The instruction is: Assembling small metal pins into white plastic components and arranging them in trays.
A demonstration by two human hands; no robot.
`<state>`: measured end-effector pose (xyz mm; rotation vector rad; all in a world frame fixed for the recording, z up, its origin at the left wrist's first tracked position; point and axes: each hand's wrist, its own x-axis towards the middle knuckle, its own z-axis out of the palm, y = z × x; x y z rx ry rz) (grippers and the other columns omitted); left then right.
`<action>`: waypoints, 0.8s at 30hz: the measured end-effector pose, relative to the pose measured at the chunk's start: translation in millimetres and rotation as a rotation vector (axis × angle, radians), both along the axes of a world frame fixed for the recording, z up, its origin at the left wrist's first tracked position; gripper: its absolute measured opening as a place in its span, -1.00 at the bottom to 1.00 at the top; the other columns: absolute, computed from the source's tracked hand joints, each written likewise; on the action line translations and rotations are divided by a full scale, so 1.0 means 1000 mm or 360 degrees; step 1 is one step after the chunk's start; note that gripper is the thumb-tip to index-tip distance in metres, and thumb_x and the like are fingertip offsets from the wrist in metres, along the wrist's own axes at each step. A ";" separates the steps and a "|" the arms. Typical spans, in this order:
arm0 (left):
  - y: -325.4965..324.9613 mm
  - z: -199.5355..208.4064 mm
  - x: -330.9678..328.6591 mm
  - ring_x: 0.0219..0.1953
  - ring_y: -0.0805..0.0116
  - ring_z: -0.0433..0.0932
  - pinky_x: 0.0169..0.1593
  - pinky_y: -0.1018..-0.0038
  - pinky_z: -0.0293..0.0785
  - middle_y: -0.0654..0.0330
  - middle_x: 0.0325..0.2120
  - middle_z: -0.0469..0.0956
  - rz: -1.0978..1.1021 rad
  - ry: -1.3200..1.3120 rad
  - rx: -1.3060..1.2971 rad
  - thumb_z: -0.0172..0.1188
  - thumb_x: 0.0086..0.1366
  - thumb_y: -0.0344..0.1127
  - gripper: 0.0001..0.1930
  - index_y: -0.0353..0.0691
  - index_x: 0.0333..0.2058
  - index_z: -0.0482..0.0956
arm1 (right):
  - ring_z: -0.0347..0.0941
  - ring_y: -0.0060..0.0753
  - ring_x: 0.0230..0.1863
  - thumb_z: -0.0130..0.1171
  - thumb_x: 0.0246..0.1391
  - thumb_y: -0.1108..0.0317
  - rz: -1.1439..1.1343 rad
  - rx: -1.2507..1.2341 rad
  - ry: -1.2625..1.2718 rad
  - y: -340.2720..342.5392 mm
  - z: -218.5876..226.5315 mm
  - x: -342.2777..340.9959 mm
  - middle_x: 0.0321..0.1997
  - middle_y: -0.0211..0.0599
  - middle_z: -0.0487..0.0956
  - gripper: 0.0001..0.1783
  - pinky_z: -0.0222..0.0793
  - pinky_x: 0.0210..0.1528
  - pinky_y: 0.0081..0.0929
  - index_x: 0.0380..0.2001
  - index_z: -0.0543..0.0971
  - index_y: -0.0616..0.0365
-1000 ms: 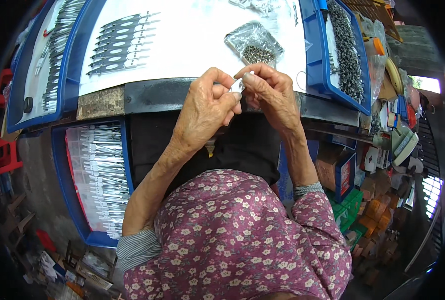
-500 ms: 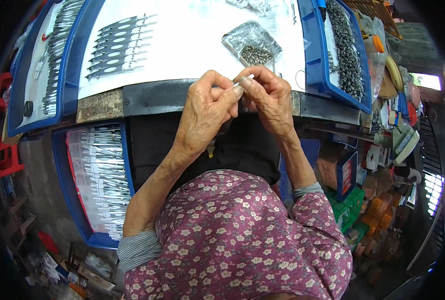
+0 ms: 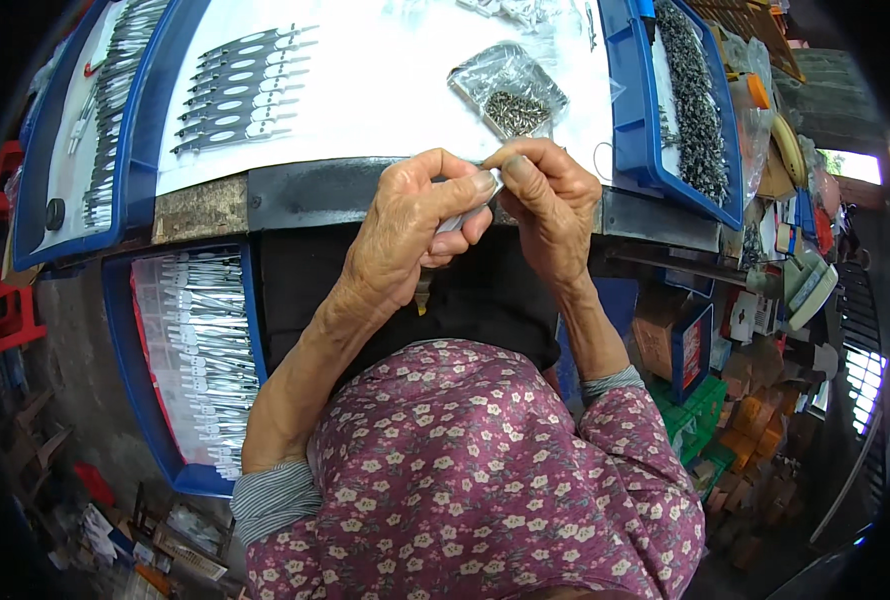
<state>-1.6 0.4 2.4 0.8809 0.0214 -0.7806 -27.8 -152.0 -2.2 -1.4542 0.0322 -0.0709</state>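
Observation:
My two hands meet just over the table's front edge. Between the thumb and fingers of my left hand (image 3: 400, 220) is a small pale grey part (image 3: 453, 221), mostly covered by the fingers. My right hand (image 3: 553, 205) pinches at its upper end, thumb and forefinger pressed together; what exactly these fingertips grip is hidden. Beyond the hands, a clear plastic bag (image 3: 500, 75) lies with a heap of small metal pieces (image 3: 515, 114). A row of slender dark grey parts with oval openings (image 3: 233, 104) lies on the white table surface (image 3: 365, 110), to the left.
A blue tray (image 3: 141, 180) of slender parts stands at left, another blue tray (image 3: 633, 140) of small dark pieces at right. Below the table edge, a blue bin (image 3: 193, 480) holds many silvery parts. A dark strip (image 3: 310, 195) runs along the edge.
My left hand has turned, showing more of the grey part beneath its fingers. The right hand has shifted slightly right, its thumb now more upright. The fingertips remain together.

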 end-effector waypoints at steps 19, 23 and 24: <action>0.024 0.001 0.013 -0.78 0.74 0.13 -0.75 0.78 -0.06 0.31 -0.70 0.37 -0.0139 -0.0356 0.0322 0.05 0.22 -0.30 -0.86 -0.21 -0.40 0.32 | 0.25 -0.71 -0.55 0.05 0.08 0.35 0.0482 -0.0368 0.0136 -0.002 0.020 0.022 -0.56 -0.48 0.40 -0.79 0.15 -0.49 -0.73 -0.28 0.51 0.28; 0.039 0.001 0.020 -0.76 0.72 0.17 -0.72 0.77 0.00 0.31 -0.72 0.38 -0.0126 -0.0504 0.0405 0.05 0.22 -0.33 -0.88 -0.22 -0.37 0.33 | 0.36 -0.41 -0.32 0.10 -0.04 0.47 0.0802 -0.0958 -0.0498 0.003 0.028 0.039 -0.33 -0.28 0.45 -0.81 0.25 -0.30 -0.52 -0.28 0.51 0.20; 0.041 0.002 0.022 -0.76 0.71 0.18 -0.70 0.77 0.01 0.31 -0.72 0.38 -0.0125 -0.0552 0.0427 0.03 0.22 -0.34 -0.89 -0.23 -0.36 0.33 | 0.36 -0.36 -0.31 0.13 -0.09 0.48 0.0781 -0.1247 -0.0797 0.006 0.030 0.043 -0.31 -0.29 0.44 -0.78 0.26 -0.31 -0.51 -0.28 0.51 0.17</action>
